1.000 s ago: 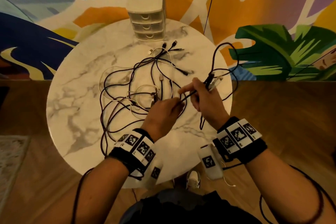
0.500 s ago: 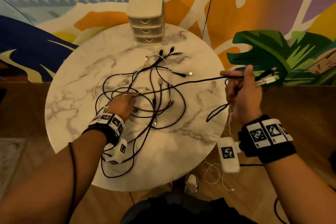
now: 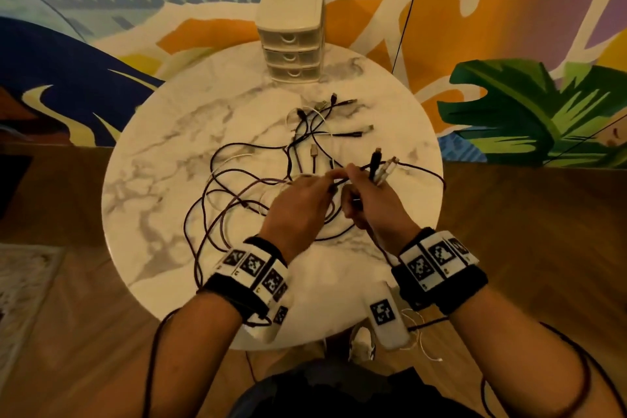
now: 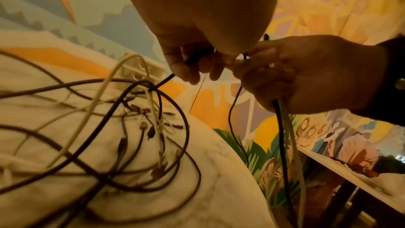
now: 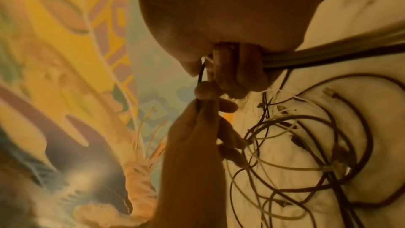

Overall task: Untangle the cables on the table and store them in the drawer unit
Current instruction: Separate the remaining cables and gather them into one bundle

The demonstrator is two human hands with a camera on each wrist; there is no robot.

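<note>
A tangle of dark and white cables [image 3: 237, 193] lies on the round marble table [image 3: 152, 214]. The cream three-drawer unit [image 3: 290, 41] stands at the table's far edge, its drawers closed. My right hand [image 3: 356, 180] grips a bundle of cable ends [image 3: 381, 166] whose plugs stick up past the fist. My left hand [image 3: 327, 178] pinches a thin dark cable right beside it. In the left wrist view the left fingers [image 4: 190, 68] hold the dark cable [image 4: 166, 79] running down into the tangle, and the gripped cables [image 4: 282, 136] hang below the right hand [image 4: 306, 72].
Loose plugs [image 3: 356, 132] lie between the tangle and the drawer unit. A painted wall [image 3: 509, 10] stands behind the table, with a thin black cord [image 3: 407, 10] hanging down it. Wooden floor [image 3: 543, 248] surrounds the table, with a rug [image 3: 20, 282] at the left.
My right hand came back from beyond the table's right edge to above its right-centre. My left hand left the tangle on the left, rose and now pinches the cable beside the right hand.
</note>
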